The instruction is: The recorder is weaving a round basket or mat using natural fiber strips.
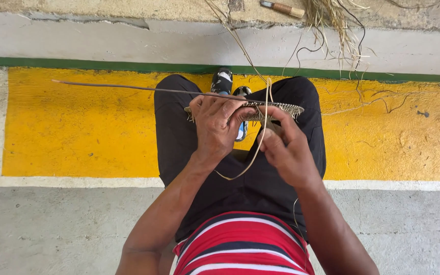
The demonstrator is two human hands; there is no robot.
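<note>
Weaving sits at the middle of the frame: a flat woven disc (271,108), seen edge-on, held level above my knees. My left hand (215,125) closes over the disc's left part, fingers curled across the top and thumb underneath, so that end is mostly hidden. My right hand (287,147) is just right of centre, fingers pinched narrow on a pale fibre strand (254,153) right under the disc's edge. That strand drops in a loop between my two wrists and also rises from the disc toward the top of the frame. A long thin dark stick (123,87) runs from the upper left of the frame to my left hand, nearly level, passing under my fingers at the disc.

Below the disc are my black shorts (179,132), and a black-and-white shoe (223,81) shows between my knees. My red, white and dark striped shirt (243,244) fills the bottom centre. The floor (77,132) beneath is painted yellow, with a green line above it. At the top of the frame, loose dry fibres (332,20) lie on a concrete ledge, with a wooden-handled tool (283,8) just left of them.
</note>
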